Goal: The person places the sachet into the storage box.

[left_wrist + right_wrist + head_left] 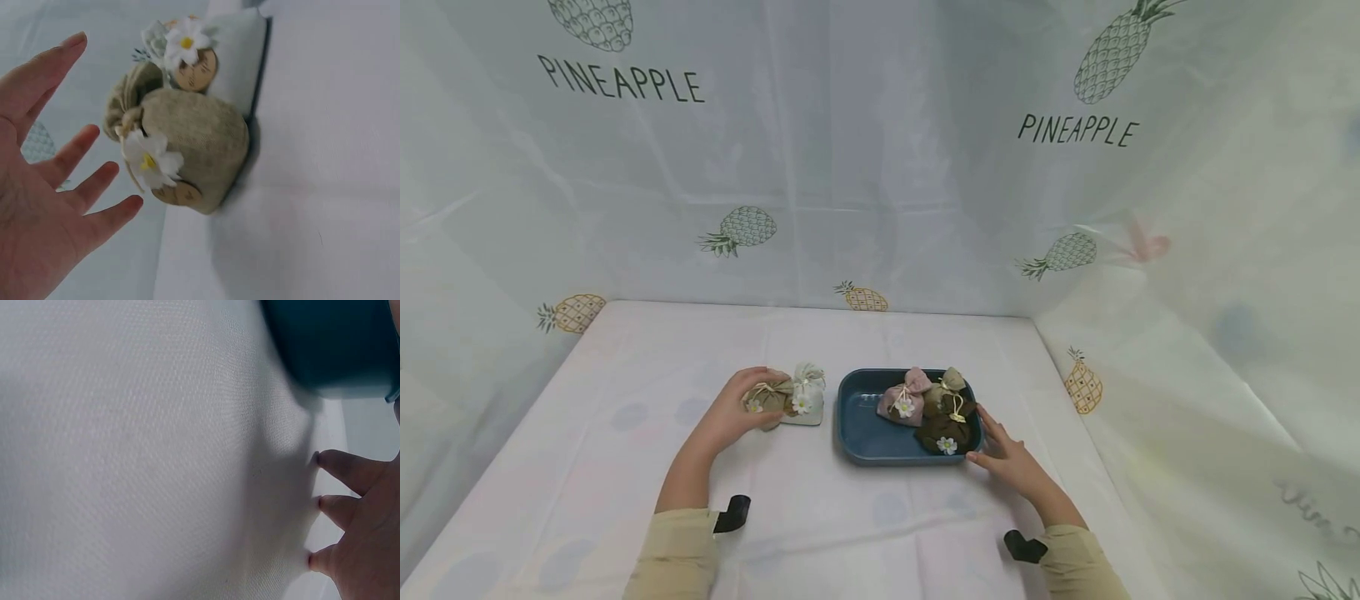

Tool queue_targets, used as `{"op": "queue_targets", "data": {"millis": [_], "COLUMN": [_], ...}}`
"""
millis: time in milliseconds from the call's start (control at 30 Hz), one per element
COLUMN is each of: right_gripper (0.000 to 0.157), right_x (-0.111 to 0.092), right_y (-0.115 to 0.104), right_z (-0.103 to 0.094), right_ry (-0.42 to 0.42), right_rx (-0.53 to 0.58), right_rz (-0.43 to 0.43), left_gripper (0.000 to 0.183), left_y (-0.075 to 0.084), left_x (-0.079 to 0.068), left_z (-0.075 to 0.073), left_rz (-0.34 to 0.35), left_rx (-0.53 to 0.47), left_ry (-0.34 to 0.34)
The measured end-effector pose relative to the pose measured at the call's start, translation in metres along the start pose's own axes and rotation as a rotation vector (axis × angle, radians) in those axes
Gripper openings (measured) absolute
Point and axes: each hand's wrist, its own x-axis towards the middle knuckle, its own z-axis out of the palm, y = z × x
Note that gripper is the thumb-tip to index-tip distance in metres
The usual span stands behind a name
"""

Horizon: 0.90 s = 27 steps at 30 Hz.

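My left hand [735, 412] reaches round the khaki drawstring pouch [767, 398], its fingers spread and standing apart from the cloth in the left wrist view. That pouch [194, 134] carries a white daisy and a round wooden tag. Right behind it leans a pale pouch [808, 396] with a similar daisy. The right hand [1007, 458] touches the right end of a blue tray [880, 461], thumb at the near corner and a finger along the rim. Its other fingertips rest on the cloth in the right wrist view, beside the tray's wall [344, 350].
Inside the tray, on its right side, sit a pink pouch [901, 403], a dark brown pouch [940, 431] and a khaki pouch [951, 380]. A white cloth covers the table [820, 533]. Pineapple-print curtains [880, 167] stand behind and at the sides.
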Motion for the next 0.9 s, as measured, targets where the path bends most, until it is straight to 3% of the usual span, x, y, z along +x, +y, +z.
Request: {"op": "queue_targets", "data": {"millis": [233, 333, 500, 900], "right_gripper": [0.088, 0.089, 0.088, 0.087], "right_x": [0.001, 0.0, 0.0, -0.001], "right_y": [0.001, 0.001, 0.001, 0.001], "right_z": [0.001, 0.001, 0.0, 0.0], "right_ry": [-0.007, -0.005, -0.003, -0.009], "right_rx": [0.002, 0.002, 0.0, 0.004], "right_rz": [-0.004, 0.004, 0.001, -0.017], "left_gripper": [0.05, 0.051, 0.061, 0.075], "left_y": [-0.019, -0.028, -0.039, -0.042], "left_x": [0.008, 0.015, 0.022, 0.031], "left_z": [-0.008, -0.011, -0.016, -0.021], "left_rz": [-0.027, -0.001, -0.018, -0.01], "left_rx": [0.045, 0.05, 0.022, 0.074], "left_ry": [-0.048, -0.089, -0.166, -0.266]}}
